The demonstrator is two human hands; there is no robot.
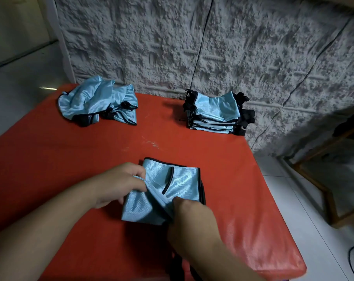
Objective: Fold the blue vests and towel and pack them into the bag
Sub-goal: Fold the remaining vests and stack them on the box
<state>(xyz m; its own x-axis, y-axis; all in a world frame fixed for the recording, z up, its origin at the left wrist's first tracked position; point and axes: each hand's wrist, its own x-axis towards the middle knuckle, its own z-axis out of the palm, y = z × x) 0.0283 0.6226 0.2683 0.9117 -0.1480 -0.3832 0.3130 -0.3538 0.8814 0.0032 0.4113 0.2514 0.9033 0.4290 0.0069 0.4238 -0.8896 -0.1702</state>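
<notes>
- Fold in hand, judged: last crease on one blue vest [168, 191], lying on the red desk [70, 169] in front of me.
- Far left: loose heap of unfolded vests [97, 100], well apart from my work. More to do.
- Left hand [119, 183]: grip pinched on the vest's left edge, layers bunched between fingers and thumb.
- Centre: a raised ridge of cloth runs between both hands. Slippery satin; I should keep it taut and draw the edges level before pressing flat.
- Right hand [190, 216]: grip clamped on the near end of that ridge, fingers hidden under cloth.
- Far right: folded stack [214, 114] against the wall [192, 47]; match its size.
- Towel and bag: cannot identify either for certain.
</notes>
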